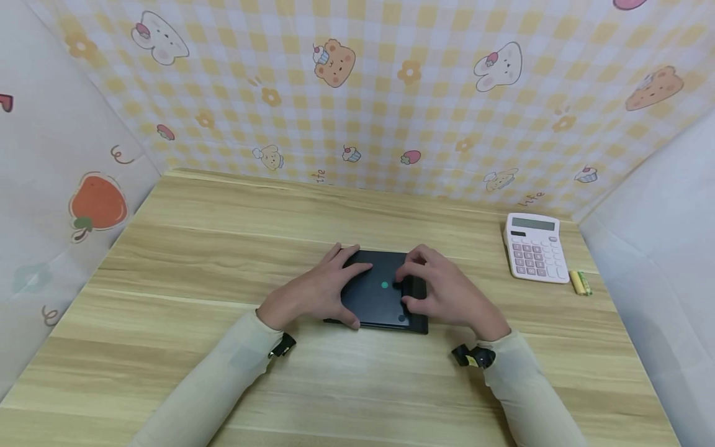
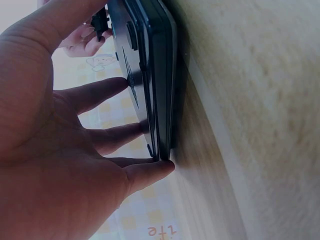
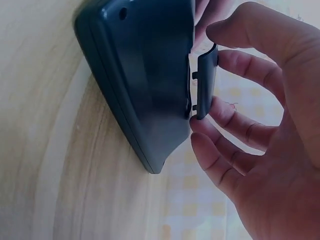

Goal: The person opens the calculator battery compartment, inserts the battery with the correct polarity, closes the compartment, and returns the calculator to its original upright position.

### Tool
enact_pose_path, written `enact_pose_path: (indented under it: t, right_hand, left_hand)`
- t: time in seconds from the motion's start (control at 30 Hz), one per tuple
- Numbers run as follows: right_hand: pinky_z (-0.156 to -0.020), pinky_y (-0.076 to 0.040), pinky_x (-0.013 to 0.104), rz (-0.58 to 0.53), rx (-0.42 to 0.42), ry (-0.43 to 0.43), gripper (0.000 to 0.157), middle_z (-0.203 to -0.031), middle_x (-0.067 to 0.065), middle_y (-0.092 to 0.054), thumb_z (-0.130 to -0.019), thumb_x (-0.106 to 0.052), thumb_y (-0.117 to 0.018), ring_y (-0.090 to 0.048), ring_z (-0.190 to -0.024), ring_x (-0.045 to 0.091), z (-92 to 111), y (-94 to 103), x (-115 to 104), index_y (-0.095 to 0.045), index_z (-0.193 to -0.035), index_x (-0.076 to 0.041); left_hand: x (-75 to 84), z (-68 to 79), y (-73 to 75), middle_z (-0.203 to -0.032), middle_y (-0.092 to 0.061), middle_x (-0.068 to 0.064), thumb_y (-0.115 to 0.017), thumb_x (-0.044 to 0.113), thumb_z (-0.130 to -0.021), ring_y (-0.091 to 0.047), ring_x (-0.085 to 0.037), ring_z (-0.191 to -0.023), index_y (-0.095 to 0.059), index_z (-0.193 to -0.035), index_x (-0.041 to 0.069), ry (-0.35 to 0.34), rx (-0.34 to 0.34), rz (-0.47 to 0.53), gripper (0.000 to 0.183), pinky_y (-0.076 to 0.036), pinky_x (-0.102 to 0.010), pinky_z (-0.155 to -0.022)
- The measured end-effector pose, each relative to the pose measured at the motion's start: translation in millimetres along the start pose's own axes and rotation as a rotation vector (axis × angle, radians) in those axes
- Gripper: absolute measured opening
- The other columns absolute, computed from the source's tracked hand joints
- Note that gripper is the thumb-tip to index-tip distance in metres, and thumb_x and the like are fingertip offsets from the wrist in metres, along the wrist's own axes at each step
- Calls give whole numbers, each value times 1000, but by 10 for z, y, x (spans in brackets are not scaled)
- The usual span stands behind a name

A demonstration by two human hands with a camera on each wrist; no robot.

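Observation:
A flat black device (image 1: 375,301) lies face down on the wooden table (image 1: 223,236), with a small green dot on its back. My left hand (image 1: 315,292) rests on its left part, fingers stretched over the top and thumb at the near edge. In the left wrist view those fingers (image 2: 100,92) touch the device (image 2: 155,75) along its side. My right hand (image 1: 449,295) pinches a small black cover (image 1: 414,287) at the device's right side. In the right wrist view the cover (image 3: 206,85), with two small tabs, stands just off the device (image 3: 145,75), held between thumb and fingers (image 3: 240,125).
A white and pink calculator (image 1: 535,247) lies at the right rear of the table, with a yellow-green battery (image 1: 581,282) just right of it. Patterned cloth walls (image 1: 357,93) close in the back and both sides.

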State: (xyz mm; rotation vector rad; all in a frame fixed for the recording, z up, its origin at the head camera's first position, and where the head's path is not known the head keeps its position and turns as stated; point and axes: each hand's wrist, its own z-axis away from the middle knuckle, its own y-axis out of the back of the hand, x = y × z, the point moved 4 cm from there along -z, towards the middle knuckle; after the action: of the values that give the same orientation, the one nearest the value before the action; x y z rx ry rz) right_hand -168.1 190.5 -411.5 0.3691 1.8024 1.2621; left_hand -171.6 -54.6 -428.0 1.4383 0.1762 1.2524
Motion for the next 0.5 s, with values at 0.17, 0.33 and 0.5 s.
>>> enact_pose_path:
  t: [0.17, 0.33, 0.5]
  right_hand:
    - [-93, -54, 45, -13, 7, -13, 30, -129, -1, -59, -90, -25, -88, -58, -109, 20, 16, 46, 7, -80, -118, -23]
    - [-96, -54, 47, -11, 4, -31, 31, -130, -2, -59, -90, -24, -87, -59, -113, 20, 34, 73, 40, -79, -121, -24]
    - [-96, -55, 50, -11, 8, -23, 35, -131, 0, -60, -88, -18, -88, -60, -114, 23, 54, 107, 103, -80, -123, -21]
  left_hand:
    - [3, -5, 3, -183, -12, -15, -101, 45, -81, 0, -48, -167, -44, -170, 19, 1, 0, 5, 109, -29, -63, -127]
    - [2, 1, 2, -183, -13, -15, -101, 44, -80, -1, -49, -167, -45, -170, 18, -5, 10, 10, 109, -30, -64, -127]
    - [4, 8, 3, -183, -13, -15, -101, 44, -80, -1, -49, -167, -45, -170, 17, -9, 16, 12, 109, -30, -64, -127]
